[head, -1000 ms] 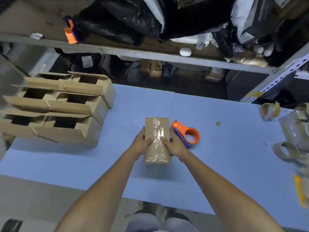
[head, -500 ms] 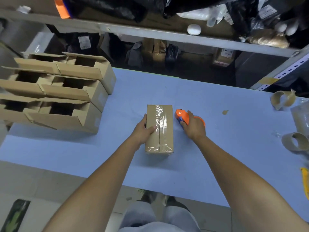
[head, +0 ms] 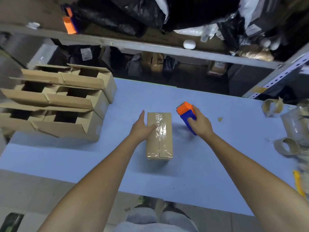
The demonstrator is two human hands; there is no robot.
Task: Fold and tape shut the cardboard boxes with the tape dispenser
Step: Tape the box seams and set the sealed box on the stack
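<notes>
A small closed cardboard box (head: 165,144) lies in the middle of the blue table (head: 217,164), with clear tape along its top seam. My left hand (head: 142,127) rests on the box's left edge, thumb on the taped top and fingers along the side. My right hand (head: 199,123) grips the orange and blue tape dispenser (head: 185,113), lifted off the table just right of the box. Three open cardboard boxes (head: 66,113) with raised flaps stand in a row at the table's left.
Empty tape cores (head: 271,107) and clear plastic scraps lie at the table's right edge, with a yellow cutter (head: 299,185) near the front right. A metal shelf (head: 150,49) with black bags and a second orange dispenser (head: 69,22) runs behind the table.
My right hand left the box, took hold of the tape dispenser and lifted it off the table. My left hand stayed on the box's left side.
</notes>
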